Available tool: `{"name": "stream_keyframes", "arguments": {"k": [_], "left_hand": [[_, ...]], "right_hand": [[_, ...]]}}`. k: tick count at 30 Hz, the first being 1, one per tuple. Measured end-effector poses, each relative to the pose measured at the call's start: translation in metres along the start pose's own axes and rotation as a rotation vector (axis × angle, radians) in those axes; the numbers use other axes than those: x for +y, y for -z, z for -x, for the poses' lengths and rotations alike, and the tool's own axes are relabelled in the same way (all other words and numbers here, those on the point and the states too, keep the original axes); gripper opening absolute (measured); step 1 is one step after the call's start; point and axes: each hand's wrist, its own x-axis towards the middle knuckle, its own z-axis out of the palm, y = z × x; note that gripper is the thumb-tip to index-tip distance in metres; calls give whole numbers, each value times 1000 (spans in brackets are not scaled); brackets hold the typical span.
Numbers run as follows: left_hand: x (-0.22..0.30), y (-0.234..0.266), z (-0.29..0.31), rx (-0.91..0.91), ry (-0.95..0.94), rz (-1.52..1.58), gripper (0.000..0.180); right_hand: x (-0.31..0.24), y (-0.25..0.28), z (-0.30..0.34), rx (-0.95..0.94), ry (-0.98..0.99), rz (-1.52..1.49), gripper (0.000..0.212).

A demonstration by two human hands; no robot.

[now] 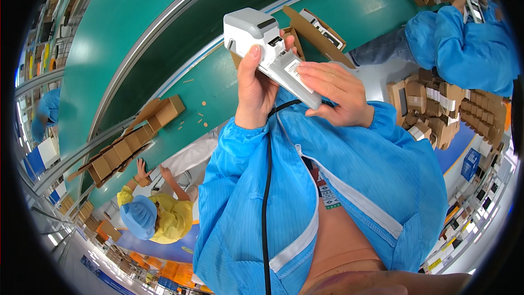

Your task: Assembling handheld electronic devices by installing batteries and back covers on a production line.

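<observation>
A white-and-grey handheld device [245,30] with a blocky head and a long handle is raised in front of my chest. My left hand [255,84] wraps round it just below the head, thumb on the near side and fingertips showing at the far side. A white printed label [293,70] sits on the handle. Across that label lie the fingers of my right hand [341,90], with its thumb by the handle's lower end, so the hand closes on the handle. A black cable [268,186] runs down the front of my blue jacket, past my left wrist.
Beyond the device, an open cardboard box [314,30] holds a similar white item on the green bench [360,16]. A cardboard divider tray [125,150] lies at left, near a person in yellow [169,218]. At right, a person in blue [464,43] handles a device above stacked cartons [431,104].
</observation>
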Motion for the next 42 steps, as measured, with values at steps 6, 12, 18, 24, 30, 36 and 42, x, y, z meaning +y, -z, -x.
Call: {"name": "stream_keyframes", "arguments": {"k": [6, 12, 18, 24, 30, 36, 42], "left_hand": [[-1, 4, -1, -33, 19, -36, 81], [-5, 6, -3, -118, 91, -68, 84], [-9, -2, 0, -114, 132, 38, 74], [-12, 1, -1, -104, 152, 38, 88], [-15, 3, 3, -153, 198, 133, 79], [-17, 1, -1, -106, 181, 87, 85], [-23, 0, -11, -38, 181, 112, 76]], "right_hand": [[0, 6, 1, -38, -14, -38, 69], [3, 16, 5, -108, -13, -47, 71], [1, 21, 4, -135, -60, -102, 75], [1, 15, 12, -159, -96, -163, 69], [7, 14, 19, -172, -72, -153, 68], [2, 4, 23, -94, -118, -176, 67], [3, 9, 22, -28, -125, -128, 63]]}}
